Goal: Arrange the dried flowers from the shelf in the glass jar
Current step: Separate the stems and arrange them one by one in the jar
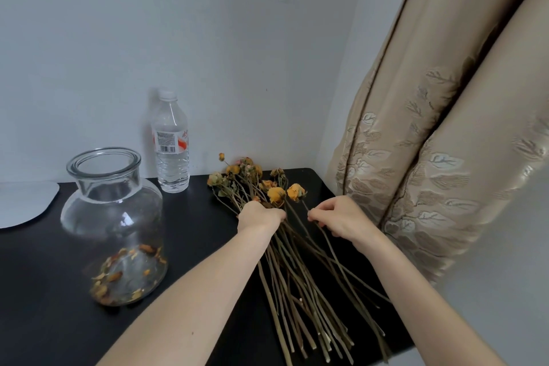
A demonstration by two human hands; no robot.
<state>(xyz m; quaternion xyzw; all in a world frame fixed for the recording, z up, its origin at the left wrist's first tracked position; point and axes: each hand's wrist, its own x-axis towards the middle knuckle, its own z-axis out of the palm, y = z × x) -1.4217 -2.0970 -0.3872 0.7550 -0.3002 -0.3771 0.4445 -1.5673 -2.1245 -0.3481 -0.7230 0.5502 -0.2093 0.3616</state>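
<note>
A bundle of dried flowers with long brown stems and yellow-orange heads lies on the black shelf, heads toward the back wall. My left hand reaches into the bundle just below the heads, its fingers curled down among the stems. My right hand pinches a single thin stem at the bundle's right side. The wide-mouthed glass jar stands upright to the left, apart from both hands, with loose dried petals at its bottom.
A clear plastic water bottle stands behind the jar by the wall. A white rounded object lies at the far left. A beige embroidered curtain hangs close on the right, beside the shelf's edge.
</note>
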